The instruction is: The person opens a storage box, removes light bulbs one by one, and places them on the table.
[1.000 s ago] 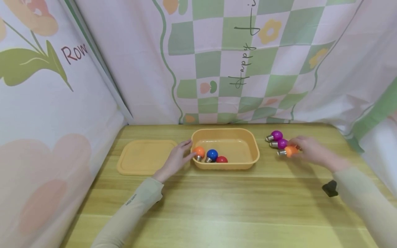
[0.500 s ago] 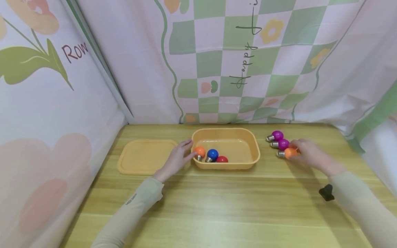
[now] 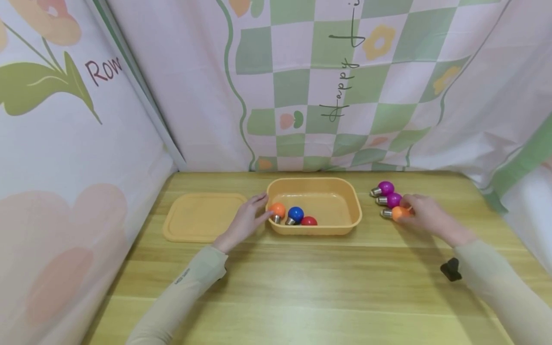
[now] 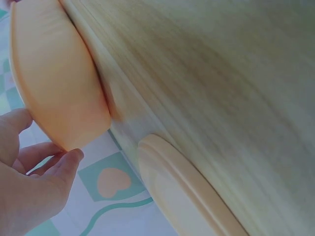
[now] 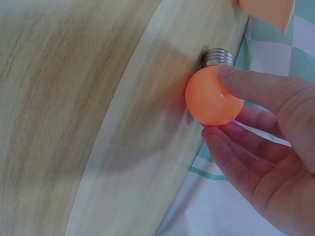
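Note:
My right hand pinches an orange light bulb by its round globe, its metal screw base pointing left in the head view. Two purple light bulbs lie just behind it on the table. At the left end of a yellow-orange plastic container, my left hand holds the rim between thumb and fingers. Inside the container, along its front wall, lie another orange bulb, a blue bulb and a red bulb, the red one partly hidden by that wall.
A flat yellow-orange lid lies left of the container, partly behind the left hand. The wooden table ends at a printed curtain at the back. A small black device shows beside the right sleeve.
The right hand and its orange bulb have shifted slightly left, toward the container. The left hand stays at the container's left end, and the purple bulbs lie as before.

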The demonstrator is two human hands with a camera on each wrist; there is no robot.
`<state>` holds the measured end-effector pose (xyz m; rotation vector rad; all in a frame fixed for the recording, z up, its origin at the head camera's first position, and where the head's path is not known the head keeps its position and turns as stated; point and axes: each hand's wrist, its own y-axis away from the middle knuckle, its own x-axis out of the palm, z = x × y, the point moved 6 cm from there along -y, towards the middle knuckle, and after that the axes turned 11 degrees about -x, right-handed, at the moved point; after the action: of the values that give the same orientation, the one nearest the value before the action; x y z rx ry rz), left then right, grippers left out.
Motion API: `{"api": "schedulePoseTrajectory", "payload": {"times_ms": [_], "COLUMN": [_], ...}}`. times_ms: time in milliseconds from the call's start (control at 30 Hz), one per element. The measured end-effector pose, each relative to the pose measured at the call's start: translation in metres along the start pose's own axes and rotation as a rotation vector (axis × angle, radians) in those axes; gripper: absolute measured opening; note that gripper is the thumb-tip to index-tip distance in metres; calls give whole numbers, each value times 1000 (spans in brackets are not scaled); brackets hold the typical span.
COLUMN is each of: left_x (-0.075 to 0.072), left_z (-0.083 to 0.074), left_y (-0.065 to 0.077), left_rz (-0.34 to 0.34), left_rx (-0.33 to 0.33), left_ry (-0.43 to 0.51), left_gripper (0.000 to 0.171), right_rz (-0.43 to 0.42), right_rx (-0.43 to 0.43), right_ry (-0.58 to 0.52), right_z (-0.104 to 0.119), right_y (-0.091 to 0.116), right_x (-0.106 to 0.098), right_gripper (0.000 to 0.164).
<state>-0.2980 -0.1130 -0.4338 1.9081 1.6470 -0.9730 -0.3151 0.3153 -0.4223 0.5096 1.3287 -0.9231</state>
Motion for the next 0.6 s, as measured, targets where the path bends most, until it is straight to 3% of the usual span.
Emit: {"api": "schedulePoseTrajectory", "payload": {"times_ms": [600], "left_x": [-1], "left_z": [0], "left_y": [-2], "left_rz": [-16], "left_rx": [27], "left_ry": [-18], "left_gripper": [52], "right_rz": [3], "right_rx": [13], "right_ry": [-7], "right_z": [-2], "right_y": [2], "right_x": [1], "right_gripper": [35]}}
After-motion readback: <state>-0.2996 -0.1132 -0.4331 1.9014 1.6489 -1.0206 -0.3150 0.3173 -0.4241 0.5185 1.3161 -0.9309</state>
